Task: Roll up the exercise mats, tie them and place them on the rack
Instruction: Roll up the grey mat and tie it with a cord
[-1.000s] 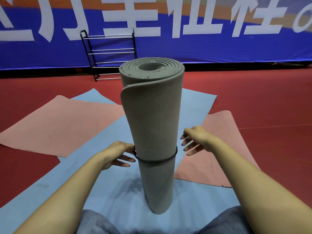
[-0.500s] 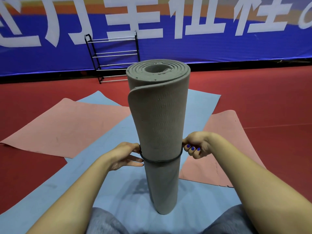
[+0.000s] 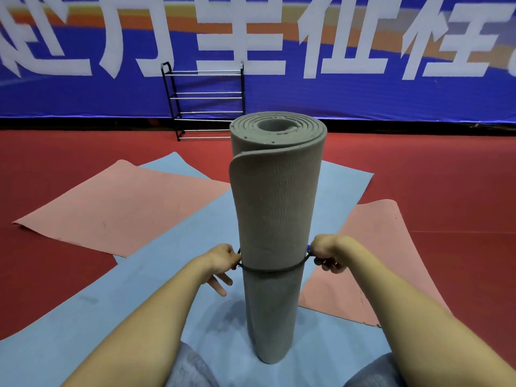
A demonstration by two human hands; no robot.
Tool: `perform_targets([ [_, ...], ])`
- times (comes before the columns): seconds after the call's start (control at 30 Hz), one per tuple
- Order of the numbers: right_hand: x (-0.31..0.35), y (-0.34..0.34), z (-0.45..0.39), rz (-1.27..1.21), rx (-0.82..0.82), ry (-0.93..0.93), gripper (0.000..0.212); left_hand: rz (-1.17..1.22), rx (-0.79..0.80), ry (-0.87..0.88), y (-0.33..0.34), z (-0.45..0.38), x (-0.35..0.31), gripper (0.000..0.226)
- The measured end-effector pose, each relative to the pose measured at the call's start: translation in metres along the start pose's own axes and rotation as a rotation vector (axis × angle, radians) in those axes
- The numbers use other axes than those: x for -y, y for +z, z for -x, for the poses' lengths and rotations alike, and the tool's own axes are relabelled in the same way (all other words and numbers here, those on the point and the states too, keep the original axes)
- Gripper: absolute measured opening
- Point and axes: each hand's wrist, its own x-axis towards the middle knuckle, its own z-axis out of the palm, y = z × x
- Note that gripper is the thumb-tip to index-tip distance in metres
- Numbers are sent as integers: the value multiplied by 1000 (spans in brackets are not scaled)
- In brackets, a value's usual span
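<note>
From the head camera, a grey exercise mat, already rolled into a tight cylinder, is standing upright on its end on a flat blue mat, just in front of the person's knees. Standing it this way is probably letting both hands work around its girth freely. A thin black band is circling the roll a little below its middle, biting slightly into the foam. The left hand is pinching the band at the roll's left edge, with two fingers sticking out downward; its grip is closed on the band. The right hand is curled round the band at the right edge, fingers folded in tight, so that grip is also closed on it. Pulling from opposite sides looks meant to seat or tighten the tie so the roll is not springing open; the outer flap near the top is lying a little loose.

Two pink mats are lying flat on the red floor, partly under the blue one, so they are waiting to be rolled. The black wire rack is standing well apart, against the far wall. Behind it a blue banner is carrying large white Chinese characters; "征" seems readable, the others are cropped or uncertain
</note>
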Motion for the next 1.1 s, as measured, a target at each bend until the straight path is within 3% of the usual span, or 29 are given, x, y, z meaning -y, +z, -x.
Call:
perform_targets([
  [0.1, 0, 10, -10, 48, -57, -2, 26, 80, -125, 21, 7, -2, -1, 18],
  [0.23, -5, -9, 5, -171, -83, -46, 19, 273, -320, 163, -4, 2, -8, 16],
  [0.33, 0, -22, 20, -379, -182, -161, 33, 462, -475, 345, -15, 16, -26, 10],
  [0.47, 21, -33, 49, -656, -251, -451, 24, 688, -553, 729, -21, 63, -59, 35],
  [0.6, 37, -38, 75, -827, -272, -570, 31, 671, -434, 1066, -12, 103, -74, 67],
  [0.77, 44, -47, 103, -923, -357, -683, 36, 370, -447, 974, 11, 99, -77, 117],
  [0.93, 38, -48, 130, -747, -439, -696, 51, 463, -387, 914, 15, 92, -75, 131],
  [1.03, 31, -58, 147, -513, -481, -740, 51, 431, -358, 945, 19, 94, -72, 136],
  [1.1, 28, -70, 154, -484, -529, -752, 46, 378, -357, 953, 22, 98, -72, 138],
])
